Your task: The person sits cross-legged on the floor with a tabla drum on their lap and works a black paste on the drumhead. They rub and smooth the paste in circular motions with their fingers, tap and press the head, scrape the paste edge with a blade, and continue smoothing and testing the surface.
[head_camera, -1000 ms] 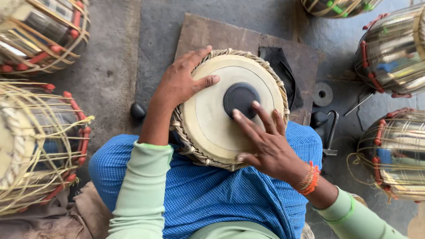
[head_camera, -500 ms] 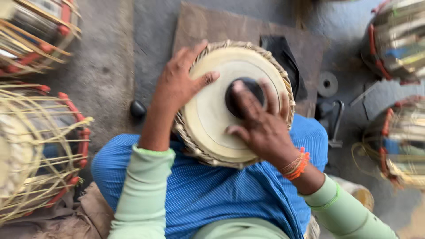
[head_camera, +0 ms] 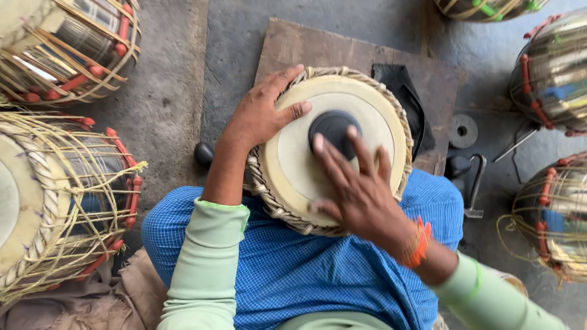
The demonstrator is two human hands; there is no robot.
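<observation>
A small hand drum (head_camera: 342,153) with a cream skin, a black round patch in the middle and a braided rim is resting on the person's lap, which is covered by a blue checked cloth (head_camera: 293,269). The left hand (head_camera: 260,113) is lying open over the drum's left rim, palm on the braid and thumb stretching across the skin toward the patch, gripping nothing. The right hand (head_camera: 358,183) is spreading flat on the skin just right of the left one, fingers extended and its fingertips (head_camera: 318,142) touching the black patch; it too is open, holding nothing. An orange thread band (head_camera: 419,243) is circling the right wrist. Beyond the hands a worn wooden board (head_camera: 293,49) is lying on a grey concrete floor (head_camera: 165,104), with a black rag on it. Left of the left hand larger rope-laced drums (head_camera: 61,195) are standing; right of the right hand shiny metal drum bodies (head_camera: 553,67) with red lacing, a metal ring (head_camera: 463,131) and a small hammer (head_camera: 469,183) are lying on the floor.
</observation>
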